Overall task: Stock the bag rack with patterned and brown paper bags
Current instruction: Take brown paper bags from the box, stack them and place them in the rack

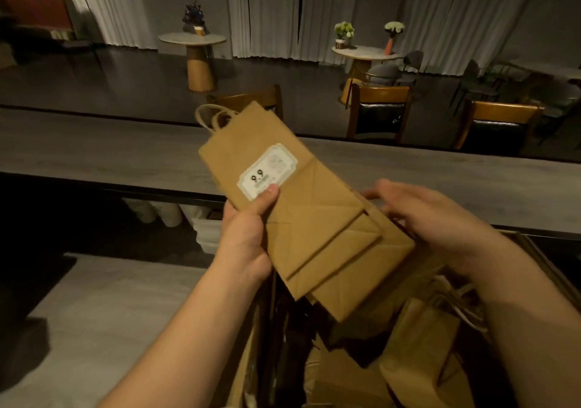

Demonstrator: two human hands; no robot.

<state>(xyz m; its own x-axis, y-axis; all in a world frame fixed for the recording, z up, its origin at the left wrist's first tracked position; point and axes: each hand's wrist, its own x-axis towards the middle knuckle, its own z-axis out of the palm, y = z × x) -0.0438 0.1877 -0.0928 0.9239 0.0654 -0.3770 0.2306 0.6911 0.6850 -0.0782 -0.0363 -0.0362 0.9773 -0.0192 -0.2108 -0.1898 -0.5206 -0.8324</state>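
The room was dimly lit. White curtains hung along the grey far wall, above a dark, glossy floor. A long grey counter crossed the near scene from left to right. Behind it stood three wooden chairs with dark backrests. Two round tables stood farther back: the left table carried a dark ornament, and the right table carried two flower arrangements. A red-brown bench occupied the far left corner.

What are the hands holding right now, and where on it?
The left hand grips the folded brown paper bags at their left edge, thumb on the label. The blurred right hand touches their right edge.
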